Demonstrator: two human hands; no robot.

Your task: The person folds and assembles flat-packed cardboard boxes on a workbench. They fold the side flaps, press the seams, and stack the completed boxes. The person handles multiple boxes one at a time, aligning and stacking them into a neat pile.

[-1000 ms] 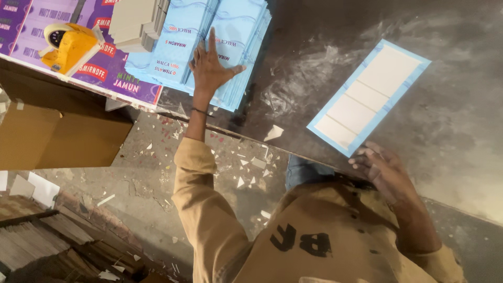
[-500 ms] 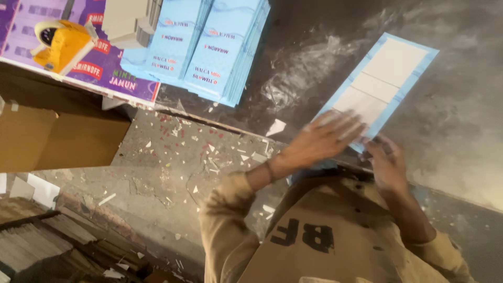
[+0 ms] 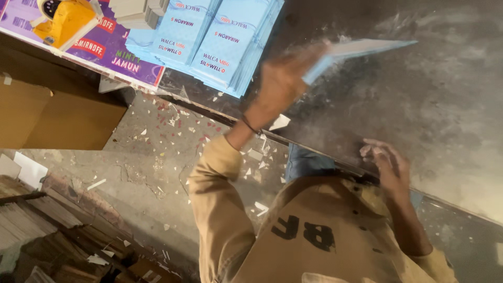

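Observation:
My left hand (image 3: pixel 285 78) is raised over the dark table (image 3: pixel 450 105) and grips one end of a flat light-blue card sheet (image 3: pixel 361 50). The sheet is lifted off the surface, seen nearly edge-on and blurred by motion. It hangs just right of a stack of light-blue printed flat cartons (image 3: pixel 220 42) at the table's far left. My right hand (image 3: pixel 385 165) rests near the table's front edge with fingers apart and holds nothing.
A yellow tape dispenser (image 3: pixel 65 21) lies on purple printed sheets (image 3: pixel 120 50) left of the blue stack. A brown cardboard box (image 3: pixel 47 115) stands below them. Paper scraps litter the stone floor (image 3: pixel 173 136). Cardboard piles (image 3: pixel 42 230) sit at the lower left.
My left hand left the blue stack, reached right to the sheet lying flat on the table, took hold of it and lifted it up toward the stack. My right hand let go of the sheet.

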